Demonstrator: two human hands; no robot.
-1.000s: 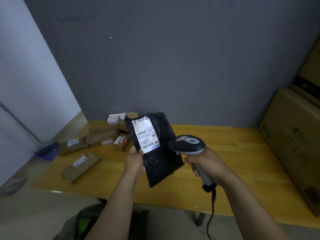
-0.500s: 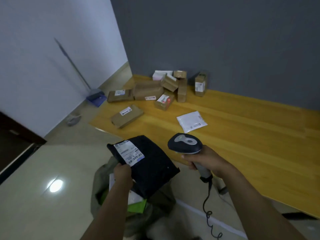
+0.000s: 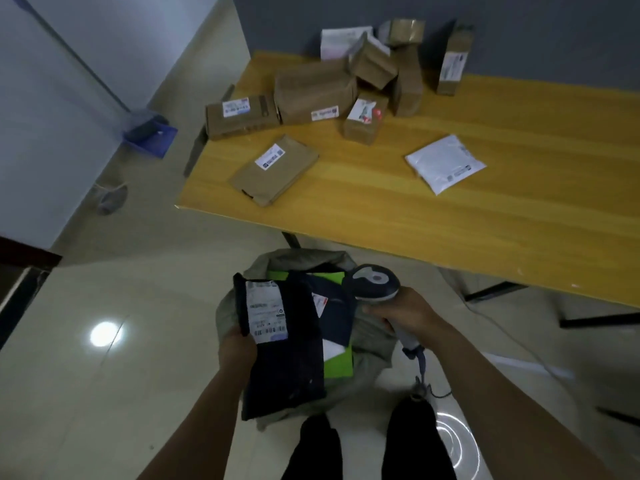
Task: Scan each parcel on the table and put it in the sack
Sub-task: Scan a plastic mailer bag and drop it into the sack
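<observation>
On my feed the left hand (image 3: 238, 348) grips the black parcel (image 3: 287, 368) by its left edge, fingers closed on it just beside the lower corner of the white shipping label (image 3: 266, 311), which faces up toward the camera. The parcel hangs directly over the open mouth of the grey sack (image 3: 230, 311) on the floor and covers its left half. I cannot tell whether its lower end touches the sack. Inside the sack I make out a dark blue parcel (image 3: 334, 306) and a green one (image 3: 337, 363). The right hand (image 3: 407, 311) is wrapped round the handle of the scanner (image 3: 375, 282). The scanner's head sits just to the right of the black parcel, above the sack's right side, and its cable (image 3: 420, 372) drops toward the floor. The hands flank the sack, with the parcel between them and nearer the left. Beyond, on the wooden table (image 3: 485, 230), lie a flat brown box (image 3: 273, 169), a white mailer (image 3: 445, 164) and a heap of brown boxes (image 3: 322, 91) near the wall.
</observation>
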